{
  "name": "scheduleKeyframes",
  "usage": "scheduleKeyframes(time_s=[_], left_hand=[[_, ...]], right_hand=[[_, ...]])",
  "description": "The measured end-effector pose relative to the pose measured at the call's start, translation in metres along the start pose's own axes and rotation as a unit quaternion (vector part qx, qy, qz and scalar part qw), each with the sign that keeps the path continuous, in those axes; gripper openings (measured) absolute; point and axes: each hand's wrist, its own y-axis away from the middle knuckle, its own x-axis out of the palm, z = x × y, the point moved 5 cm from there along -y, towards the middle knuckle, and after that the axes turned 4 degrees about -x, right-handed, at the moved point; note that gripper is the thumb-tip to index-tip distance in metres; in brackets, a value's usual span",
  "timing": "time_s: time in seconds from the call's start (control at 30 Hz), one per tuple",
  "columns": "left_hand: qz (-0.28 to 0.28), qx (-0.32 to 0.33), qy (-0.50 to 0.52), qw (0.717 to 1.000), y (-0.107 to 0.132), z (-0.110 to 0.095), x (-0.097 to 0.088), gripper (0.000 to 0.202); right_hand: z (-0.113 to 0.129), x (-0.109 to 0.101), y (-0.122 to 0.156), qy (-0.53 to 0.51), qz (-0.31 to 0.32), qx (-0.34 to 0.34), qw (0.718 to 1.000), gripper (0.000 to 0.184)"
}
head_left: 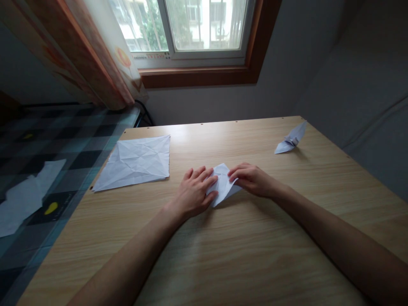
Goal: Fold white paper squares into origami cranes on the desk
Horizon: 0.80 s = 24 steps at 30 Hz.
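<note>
A small folded sheet of white paper (222,180) lies on the wooden table between my two hands. My left hand (196,191) rests flat on its left side, fingers spread, pressing it against the tabletop. With thumb and fingers closed together, my right hand (250,178) pinches the paper's right flap, which is lifted a little off the table. The fingers hide parts of the paper's left and right edges. At the far right of the table stands a folded white paper figure (290,139) with pointed ends, apart from both hands.
Creased white paper (143,159) lies flat at the table's far left corner. The wooden table (223,255) reaches toward a wall with a window (204,25). Left of it is a checked cloth surface (79,157) bearing torn white paper (25,199), beneath an orange curtain (105,63).
</note>
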Motion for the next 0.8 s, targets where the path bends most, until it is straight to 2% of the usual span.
scheduleKeyframes(time_s=[0.2, 0.3, 0.43, 0.53, 0.8], left_hand=[[-0.006, -0.003, -0.007, 1.000, 0.000, -0.003, 0.001, 0.044], [-0.009, -0.007, -0.009, 1.000, 0.000, -0.003, 0.001, 0.042], [-0.012, -0.007, -0.008, 1.000, -0.001, -0.002, 0.002, 0.040], [-0.020, -0.006, -0.002, 1.000, -0.001, -0.001, 0.004, 0.039], [-0.022, -0.011, 0.006, 1.000, -0.002, -0.001, 0.005, 0.041]], right_hand=[[0.000, 0.003, -0.001, 0.033, 0.047, 0.016, 0.998, 0.019], [0.001, 0.005, -0.003, 0.034, 0.045, 0.033, 0.998, 0.019], [0.000, 0.005, -0.012, 0.040, 0.019, 0.096, 0.994, 0.012], [-0.002, 0.007, -0.018, 0.065, 0.019, 0.147, 0.987, 0.015], [-0.006, 0.012, -0.024, 0.102, 0.030, 0.215, 0.971, 0.016]])
